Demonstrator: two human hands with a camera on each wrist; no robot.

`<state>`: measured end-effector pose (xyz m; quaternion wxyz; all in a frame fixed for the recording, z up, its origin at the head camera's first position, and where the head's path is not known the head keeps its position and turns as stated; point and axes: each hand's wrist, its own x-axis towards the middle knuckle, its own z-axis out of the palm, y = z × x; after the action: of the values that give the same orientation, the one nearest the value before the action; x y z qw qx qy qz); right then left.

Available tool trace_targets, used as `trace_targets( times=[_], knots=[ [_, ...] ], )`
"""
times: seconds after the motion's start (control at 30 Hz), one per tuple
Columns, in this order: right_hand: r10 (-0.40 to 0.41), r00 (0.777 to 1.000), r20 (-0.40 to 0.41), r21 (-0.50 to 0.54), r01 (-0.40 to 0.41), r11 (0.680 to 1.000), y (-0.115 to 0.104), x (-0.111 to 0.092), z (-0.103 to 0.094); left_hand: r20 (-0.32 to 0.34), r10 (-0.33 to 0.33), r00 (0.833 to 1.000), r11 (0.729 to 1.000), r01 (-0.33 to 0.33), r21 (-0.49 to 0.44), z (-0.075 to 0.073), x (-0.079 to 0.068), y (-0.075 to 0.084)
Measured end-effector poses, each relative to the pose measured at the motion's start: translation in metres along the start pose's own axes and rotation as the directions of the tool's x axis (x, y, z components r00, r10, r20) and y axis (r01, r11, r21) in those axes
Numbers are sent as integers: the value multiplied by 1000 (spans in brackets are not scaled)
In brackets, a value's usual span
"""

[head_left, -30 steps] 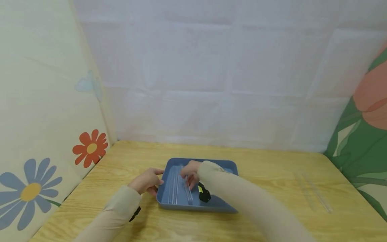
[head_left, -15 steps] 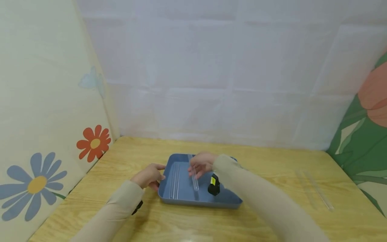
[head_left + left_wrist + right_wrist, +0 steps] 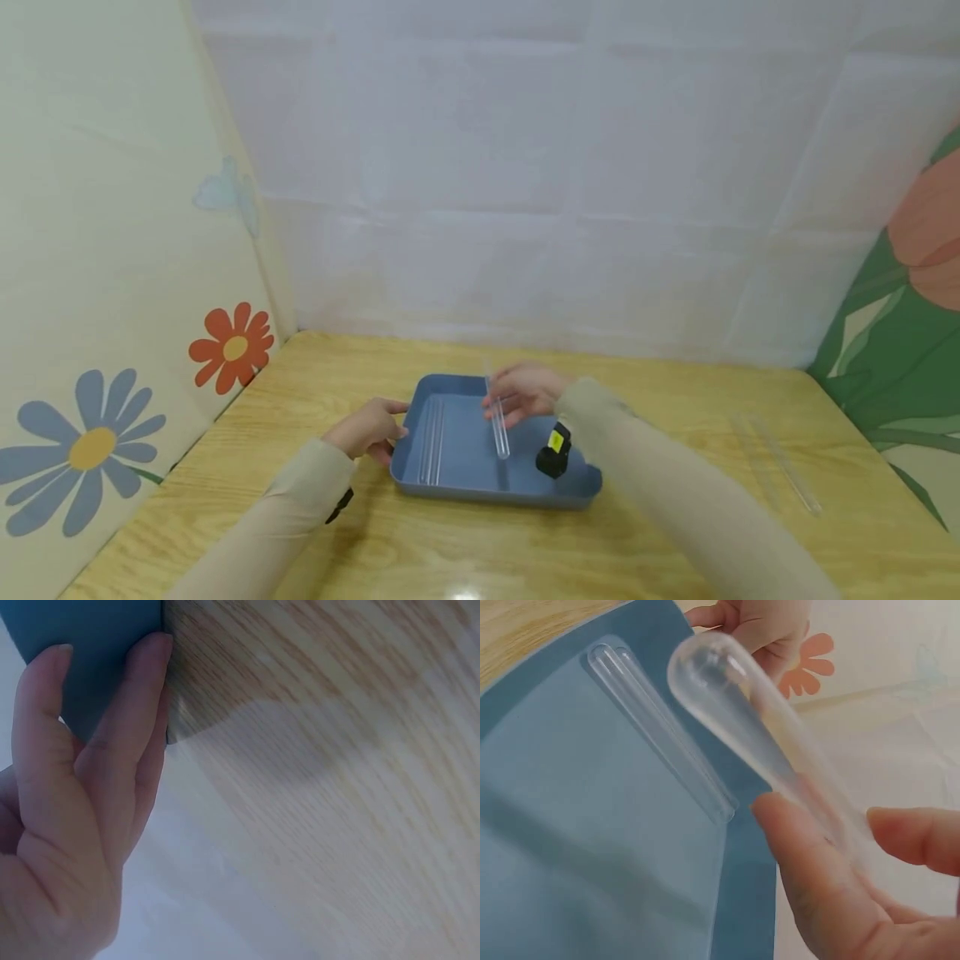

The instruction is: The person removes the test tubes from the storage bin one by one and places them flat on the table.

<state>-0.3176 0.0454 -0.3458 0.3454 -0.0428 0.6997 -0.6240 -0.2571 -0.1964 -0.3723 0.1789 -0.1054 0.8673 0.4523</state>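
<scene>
My right hand [image 3: 528, 387] pinches a clear, round-bottomed test tube [image 3: 498, 429] between thumb and fingers. The tube tilts above the blue tray [image 3: 468, 450], its rounded end pointing down towards me. My left hand [image 3: 367, 427] holds the tray's left wall, thumb near the rim. In the left wrist view, its fingers [image 3: 139, 690] lie against the outside of that wall. Two more clear test tubes [image 3: 660, 731] lie side by side along the tray's left side, as the right wrist view shows.
Two clear tubes [image 3: 787, 467] lie apart on the wood-patterned table [image 3: 660, 417], well right of the tray. A white cloth [image 3: 525, 167] hangs at the back. Flower-printed cloths stand at left and right.
My right hand has lifted the test tube up from the tray floor and moved it right, away from the two lying tubes. My left hand stays at the tray's left wall.
</scene>
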Motion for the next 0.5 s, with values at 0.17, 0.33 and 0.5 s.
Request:
trace_targets(
  times=[0.17,0.33,0.5],
  knots=[
    [-8,1000,-12,8,8,1000,0,-6,-7,21,-11,1000,1000,11,-2,-1,1,3],
    [-27,1000,7,40,26,999,1,-13,-14,19,3,1000,1000,-3,18,-3,2,1],
    [-49,999,21,56,48,997,3,-19,-21,1,5,1000,999,-5,32,-2,0,1]
  ],
)
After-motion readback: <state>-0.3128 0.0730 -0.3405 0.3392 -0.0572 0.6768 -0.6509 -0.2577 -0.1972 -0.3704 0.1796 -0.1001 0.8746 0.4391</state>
